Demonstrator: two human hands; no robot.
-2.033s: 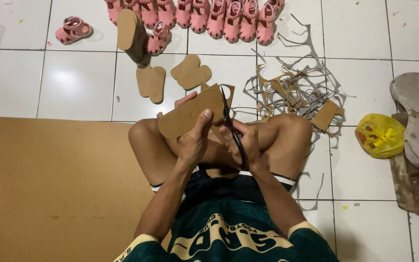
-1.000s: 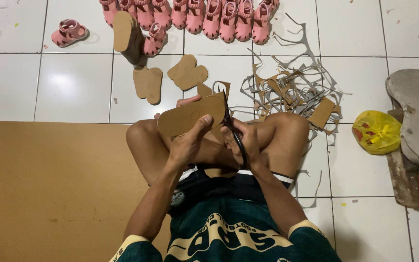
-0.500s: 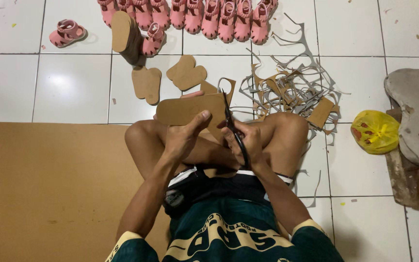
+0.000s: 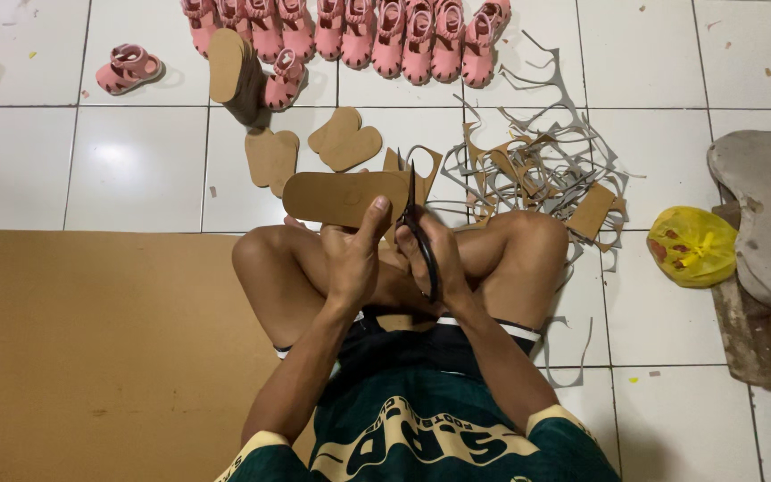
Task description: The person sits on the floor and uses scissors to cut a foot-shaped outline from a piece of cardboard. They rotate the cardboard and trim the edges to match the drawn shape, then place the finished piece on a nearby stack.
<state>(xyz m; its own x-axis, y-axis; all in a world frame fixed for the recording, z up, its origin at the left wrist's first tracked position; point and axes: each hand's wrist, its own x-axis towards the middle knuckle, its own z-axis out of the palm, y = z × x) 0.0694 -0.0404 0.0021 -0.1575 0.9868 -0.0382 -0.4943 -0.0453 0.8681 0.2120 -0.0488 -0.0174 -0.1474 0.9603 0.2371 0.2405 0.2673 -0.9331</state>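
A brown cardboard sole point(image 4: 343, 196) is held level above the crossed knees, pinched at its right end by the left hand point(image 4: 355, 259), thumb on top. Scissors point(image 4: 419, 234) are gripped in the right hand point(image 4: 435, 263), fingers closed round the handles, blades pointing to 12 o'clock at the sole's right edge. Bare white tile lies at 9 o'clock. Cut soles point(image 4: 314, 147) lie at 12, cardboard scraps point(image 4: 542, 165) at 2, pink sandals point(image 4: 368, 31) beyond.

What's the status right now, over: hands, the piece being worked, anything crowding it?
Left hand grips tan sole-shaped cutout. Right hand holds scissors at its right edge. Offcut scraps just beyond, not touching.
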